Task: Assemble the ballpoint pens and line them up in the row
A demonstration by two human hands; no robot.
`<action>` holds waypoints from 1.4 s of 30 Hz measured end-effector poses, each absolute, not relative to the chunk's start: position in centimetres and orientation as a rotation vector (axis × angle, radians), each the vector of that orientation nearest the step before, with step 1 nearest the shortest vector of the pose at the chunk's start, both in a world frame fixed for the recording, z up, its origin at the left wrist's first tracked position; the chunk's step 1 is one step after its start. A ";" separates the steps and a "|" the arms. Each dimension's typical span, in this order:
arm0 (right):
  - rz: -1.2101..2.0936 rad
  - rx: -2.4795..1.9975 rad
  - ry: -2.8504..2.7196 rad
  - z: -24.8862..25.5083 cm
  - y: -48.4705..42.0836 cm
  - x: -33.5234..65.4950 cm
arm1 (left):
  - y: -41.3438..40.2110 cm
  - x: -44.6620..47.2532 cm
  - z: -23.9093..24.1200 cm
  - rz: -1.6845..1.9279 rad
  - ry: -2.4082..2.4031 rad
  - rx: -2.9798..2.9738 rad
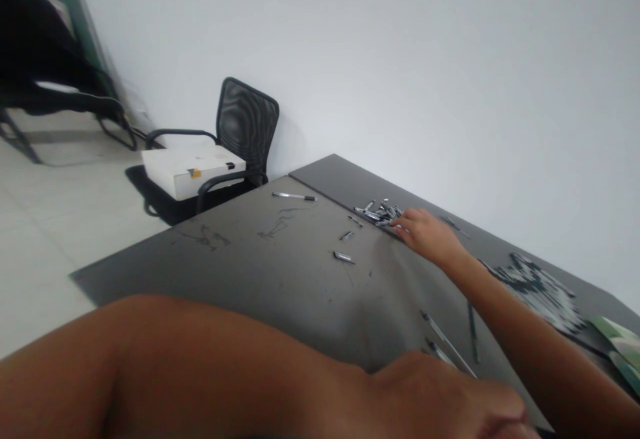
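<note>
My right hand (425,231) reaches to a loose pile of pen caps (383,212) at the seam of the grey tabletop. Its thumb and fingers are pinched together at the pile's near side, on what looks like a pen cap. Low in the view, my left hand (450,392) shows its back, with the fingers curled in near the bottom edge. What it holds, if anything, is hidden. Just beyond it lie a clear pen (447,342) and a dark pen (473,332). A few single caps (343,257) are scattered left of the pile.
A capped pen (294,196) rests near the table's far left edge. Right of my right forearm, many pens (543,292) lie side by side, with a green and white packet (620,346) beyond. A chair (247,122) holding a white box (195,166) stands behind the table, by the wall.
</note>
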State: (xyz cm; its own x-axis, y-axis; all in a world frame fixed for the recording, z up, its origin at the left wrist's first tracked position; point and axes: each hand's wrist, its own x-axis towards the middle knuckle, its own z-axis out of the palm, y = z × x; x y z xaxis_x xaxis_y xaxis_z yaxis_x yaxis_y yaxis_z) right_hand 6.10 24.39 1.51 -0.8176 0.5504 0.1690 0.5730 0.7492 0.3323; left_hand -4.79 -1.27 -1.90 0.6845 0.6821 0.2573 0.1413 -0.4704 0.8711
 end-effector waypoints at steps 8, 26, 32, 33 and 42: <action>-0.008 -0.851 -2.444 4.4 13.6 11.4 | -2.9 -4.7 -0.7 0.966 0.708 1.845; 0.639 -0.754 -1.941 5.1 0.3 22.5 | -2.5 -3.9 -2.3 0.940 0.905 1.783; 0.567 -0.749 -2.079 5.3 -0.2 23.4 | -2.7 -4.0 -1.3 0.883 0.917 1.921; 0.568 -0.766 -2.102 5.4 -0.3 23.4 | -2.8 -4.0 -1.2 0.881 0.913 1.943; 0.533 -0.791 -2.209 5.8 -0.9 23.6 | -2.8 -4.4 -1.1 0.869 0.922 2.024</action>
